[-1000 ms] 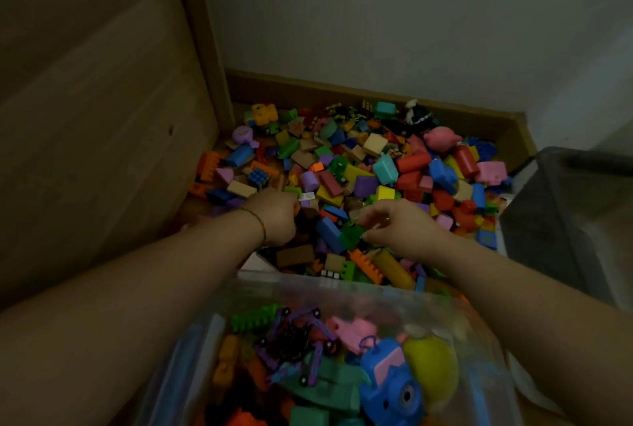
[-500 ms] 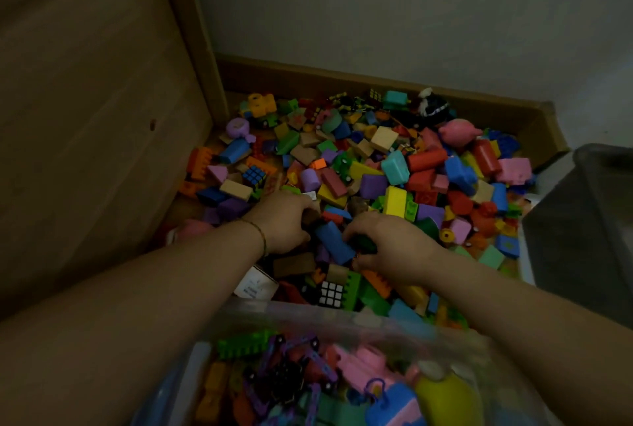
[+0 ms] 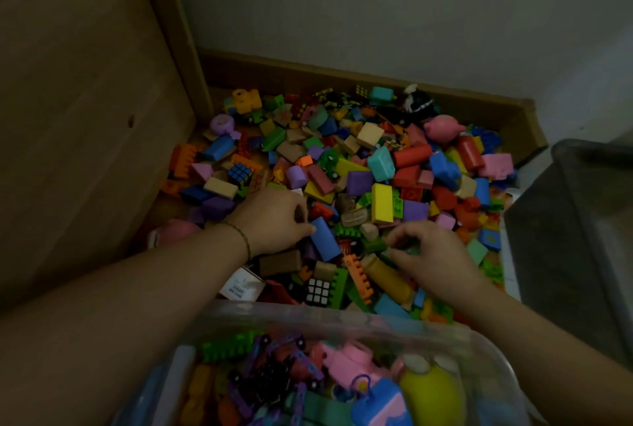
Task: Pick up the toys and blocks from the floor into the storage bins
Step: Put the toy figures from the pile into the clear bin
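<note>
Heap of coloured plastic and foam blocks (image 3: 346, 165) fills floor corner by wall. Left hand (image 3: 274, 222) curled, thumb against blue rectangular block (image 3: 324, 243); grip unclear. Right hand (image 3: 430, 254) pinches small green piece (image 3: 405, 250), blurred. Clear plastic bin (image 3: 342, 320) at near edge, part-filled.

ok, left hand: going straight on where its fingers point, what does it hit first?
The blue block, lying tilted on the pile just right of the left hand. The fingertips look to be at its near edge, though depth is unclear.

Your left hand (image 3: 274, 220) touches a blue block (image 3: 323, 242) mid-frame; your right hand (image 3: 428, 254) curls over green bricks (image 3: 371, 245).
</note>
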